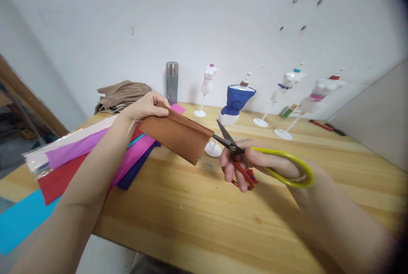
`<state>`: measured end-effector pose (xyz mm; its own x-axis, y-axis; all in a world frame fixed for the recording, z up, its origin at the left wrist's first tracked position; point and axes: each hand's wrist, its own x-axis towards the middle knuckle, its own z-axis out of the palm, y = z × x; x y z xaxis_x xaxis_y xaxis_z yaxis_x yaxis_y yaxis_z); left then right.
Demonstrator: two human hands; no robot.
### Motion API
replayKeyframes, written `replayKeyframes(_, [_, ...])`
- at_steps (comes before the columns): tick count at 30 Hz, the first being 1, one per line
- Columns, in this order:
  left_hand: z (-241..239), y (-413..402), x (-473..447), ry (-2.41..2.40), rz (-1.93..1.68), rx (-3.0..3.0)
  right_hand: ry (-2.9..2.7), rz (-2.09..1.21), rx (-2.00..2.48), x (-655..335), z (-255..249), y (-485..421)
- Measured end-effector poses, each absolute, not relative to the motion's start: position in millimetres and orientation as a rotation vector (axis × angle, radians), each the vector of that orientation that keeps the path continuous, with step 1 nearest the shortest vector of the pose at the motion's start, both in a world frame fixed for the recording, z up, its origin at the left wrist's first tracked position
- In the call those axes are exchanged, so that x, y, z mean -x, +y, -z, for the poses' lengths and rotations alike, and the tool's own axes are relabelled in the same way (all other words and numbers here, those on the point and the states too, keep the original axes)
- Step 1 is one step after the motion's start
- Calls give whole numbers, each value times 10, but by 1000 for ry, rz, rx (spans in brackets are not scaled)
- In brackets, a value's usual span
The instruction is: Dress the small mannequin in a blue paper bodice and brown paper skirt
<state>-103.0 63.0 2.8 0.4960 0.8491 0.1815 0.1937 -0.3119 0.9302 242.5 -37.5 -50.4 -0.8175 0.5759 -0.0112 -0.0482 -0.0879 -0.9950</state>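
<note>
Brown cloth is hanging over the desk in the head view, one end gripped and the other lying next to scissors. The left hand is clamping the cloth's upper-left end, thumb and fingers pressed together; the wrist is bending and the forearm is slanting up from below left of the cloth. The right hand, to the right of the cloth and apart from the left, is gripping the scissors, its thumb passing through the yellow loop and fingers through the red one. Its forearm is reaching in from below right of the cloth. The blades are standing open, pointing toward the cloth's right-hand corner; whether they are touching it, I cannot tell.

The desk is showing pale wood grain below the cloth. To the cloth's left, coloured fabric pieces are overlapping, some passing beneath the left forearm. Beyond the cloth, a folded taupe garment and a flask are standing near a white wall. Right of the flask, beyond the cloth, four small mannequins are lining up, one wearing blue fabric.
</note>
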Motion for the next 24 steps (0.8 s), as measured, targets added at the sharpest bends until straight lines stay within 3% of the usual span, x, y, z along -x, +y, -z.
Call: replayKeyframes(24, [-235,399,960,831,-959,-2152,-1861,-2004,450,-2418,449,-340])
